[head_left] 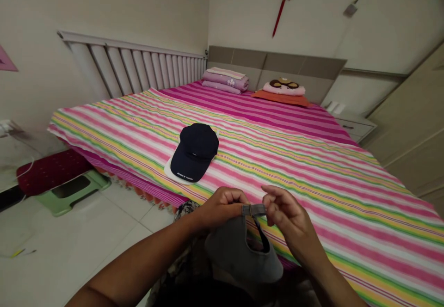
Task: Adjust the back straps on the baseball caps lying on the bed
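A grey cap [229,247] hangs at the bed's near edge, its back opening and adjustable strap [257,210] facing up. My left hand [227,205] is closed on the left part of the strap, beside a small metal buckle. At the strap's right end, the thumb and fingertips of my right hand [286,214] pinch it, with one finger raised. Farther up on the bedspread lies a navy cap [196,147] with white lettering on its brim, on top of a white cap [169,170] that shows only at the edges.
The bed has a striped cover [312,177]. Folded purple bedding [225,82] and a pink pillow-like item [284,89] lie near the headboard [239,57]. A radiator [135,66] lines the left wall. A green stool [72,193] stands on the tiled floor. A nightstand [354,124] is at right.
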Demonstrator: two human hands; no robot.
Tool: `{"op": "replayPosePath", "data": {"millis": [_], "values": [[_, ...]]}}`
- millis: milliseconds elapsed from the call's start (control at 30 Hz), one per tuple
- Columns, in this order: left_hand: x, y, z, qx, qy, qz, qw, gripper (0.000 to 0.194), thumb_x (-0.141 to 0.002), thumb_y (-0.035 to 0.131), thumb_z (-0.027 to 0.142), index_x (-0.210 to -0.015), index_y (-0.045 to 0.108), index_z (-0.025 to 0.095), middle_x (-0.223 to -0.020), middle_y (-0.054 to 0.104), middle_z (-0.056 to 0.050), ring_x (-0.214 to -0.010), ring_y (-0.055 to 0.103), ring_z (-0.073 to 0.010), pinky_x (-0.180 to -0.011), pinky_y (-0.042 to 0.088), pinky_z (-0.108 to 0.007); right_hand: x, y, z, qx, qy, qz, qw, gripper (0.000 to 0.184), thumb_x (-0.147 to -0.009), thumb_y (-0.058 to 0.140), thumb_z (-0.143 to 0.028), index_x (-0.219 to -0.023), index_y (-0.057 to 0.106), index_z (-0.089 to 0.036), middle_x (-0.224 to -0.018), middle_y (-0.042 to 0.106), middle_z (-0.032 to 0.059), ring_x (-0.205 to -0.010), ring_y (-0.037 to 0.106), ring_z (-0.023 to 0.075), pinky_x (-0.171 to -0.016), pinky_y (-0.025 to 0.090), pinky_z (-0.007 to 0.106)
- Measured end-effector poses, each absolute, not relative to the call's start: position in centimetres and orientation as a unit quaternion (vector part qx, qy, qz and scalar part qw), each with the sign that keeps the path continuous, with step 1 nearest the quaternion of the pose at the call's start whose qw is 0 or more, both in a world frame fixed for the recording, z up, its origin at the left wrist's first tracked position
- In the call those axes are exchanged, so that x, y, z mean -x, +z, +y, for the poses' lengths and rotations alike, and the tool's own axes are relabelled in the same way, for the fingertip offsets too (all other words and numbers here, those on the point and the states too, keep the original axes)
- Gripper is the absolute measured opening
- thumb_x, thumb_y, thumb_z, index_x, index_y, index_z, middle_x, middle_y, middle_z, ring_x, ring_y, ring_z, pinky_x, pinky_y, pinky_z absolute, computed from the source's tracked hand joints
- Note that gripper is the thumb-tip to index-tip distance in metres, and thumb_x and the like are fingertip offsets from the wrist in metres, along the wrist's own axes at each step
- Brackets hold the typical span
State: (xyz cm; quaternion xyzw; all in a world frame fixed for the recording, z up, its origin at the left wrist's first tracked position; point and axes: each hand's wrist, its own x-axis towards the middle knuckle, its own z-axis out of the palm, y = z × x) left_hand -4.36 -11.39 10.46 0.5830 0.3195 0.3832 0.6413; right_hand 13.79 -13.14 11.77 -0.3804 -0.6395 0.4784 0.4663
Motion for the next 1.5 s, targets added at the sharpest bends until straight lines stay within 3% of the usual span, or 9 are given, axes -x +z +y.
{"op": "replayPosePath", "data": {"millis": [100,333,500,667,833,1033,1167,1300,1500], "values": [[4.3,10.1,-11.3,-0.577,0.379,0.310,0.653,0.024,-0.072,0.061,0.035,-0.067,0.056,0.012,-0.055,0.045,0.004,-0.049,0.035,-0.0053,-0.048,0.026,-0.019,-13.8,12.5,-13.3,0.384,0.344,-0.738,0.435,0.016,-0.073,0.065,-0.030,-0.086,0.063,-0.022,-0.079,0.056,0.0034,-0.066,0.050,0.0152,-0.058,0.040,0.027],[3.7,9.5,-11.2,-0.533,0.396,0.287,0.690,0.022,-0.071,0.062,0.033,-0.068,0.056,0.013,-0.054,0.044,0.004,-0.047,0.034,-0.0046,-0.047,0.024,-0.018,-13.4,11.4,-12.9,0.380,0.595,-0.441,0.554,0.029,-0.079,0.054,-0.049,-0.088,0.057,-0.022,-0.091,0.059,0.0037,-0.062,0.050,0.0108,-0.055,0.041,0.023],[4.0,9.6,-11.4,-0.477,0.408,0.277,0.728,0.021,-0.064,0.069,0.030,-0.069,0.058,0.013,-0.057,0.053,0.002,-0.049,0.043,-0.0059,-0.048,0.030,-0.018,-14.0,10.6,-13.0,0.390,0.673,-0.491,0.392,0.033,-0.068,0.068,-0.046,-0.067,0.055,-0.016,-0.054,0.049,-0.0022,-0.050,0.041,0.0088,-0.047,0.032,0.020],[4.8,10.0,-10.8,-0.390,0.543,0.248,0.701,0.025,-0.060,0.072,0.033,-0.064,0.057,0.013,-0.056,0.055,0.000,-0.048,0.046,-0.0072,-0.048,0.034,-0.018,-15.1,10.6,-12.5,0.380,0.692,-0.361,0.496,0.035,-0.064,0.073,-0.036,-0.058,0.045,-0.017,-0.047,0.033,-0.0073,-0.043,0.027,0.0052,-0.041,0.022,0.017],[5.8,10.2,-10.3,-0.395,0.575,0.287,0.657,0.026,-0.064,0.070,0.035,-0.069,0.058,0.013,-0.060,0.054,0.001,-0.048,0.044,-0.0059,-0.047,0.034,-0.017,-15.7,11.2,-11.9,0.412,0.644,-0.361,0.534,0.037,-0.066,0.070,-0.044,-0.056,0.046,-0.017,-0.050,0.039,-0.0051,-0.043,0.030,0.0059,-0.039,0.026,0.018],[10.1,12.5,-12.4,-0.542,0.589,0.379,0.464,0.019,-0.075,0.061,0.034,-0.077,0.060,0.015,-0.060,0.051,0.002,-0.052,0.042,-0.0059,-0.048,0.032,-0.016,-15.2,13.2,-12.3,0.408,0.602,-0.512,0.458,0.035,-0.077,0.058,-0.048,-0.065,0.054,-0.016,-0.054,0.051,-0.0011,-0.042,0.036,0.0059,-0.040,0.031,0.018],[13.7,13.4,-14.0,-0.529,0.560,0.332,0.544,0.022,-0.071,0.066,0.030,-0.087,0.057,0.018,-0.064,0.056,0.001,-0.054,0.050,-0.0084,-0.051,0.039,-0.018,-13.2,14.7,-11.9,0.353,0.656,-0.501,0.441,0.035,-0.077,0.057,-0.049,-0.065,0.056,-0.016,-0.050,0.050,-0.0016,-0.035,0.035,0.0051,-0.033,0.027,0.017],[16.3,14.5,-13.6,-0.457,0.594,0.281,0.600,0.044,-0.060,0.073,0.021,-0.100,0.053,0.023,-0.076,0.063,-0.002,-0.064,0.061,-0.0150,-0.058,0.047,-0.025,-9.9,16.1,-10.0,0.306,0.705,-0.439,0.465,0.028,-0.075,0.061,-0.044,-0.067,0.059,-0.017,-0.057,0.058,0.0015,-0.041,0.047,0.0093,-0.038,0.039,0.020],[18.8,19.4,-5.0,-0.442,0.638,0.320,0.544,0.032,-0.053,0.072,0.012,-0.077,0.051,0.017,-0.059,0.053,0.004,-0.050,0.052,-0.0073,-0.050,0.042,-0.018,-4.7,18.9,-0.5,0.376,0.689,-0.354,0.509,0.022,-0.088,0.045,-0.030,-0.072,0.054,-0.019,-0.058,0.058,0.0000,-0.051,0.055,0.0120,-0.053,0.048,0.024]]}}
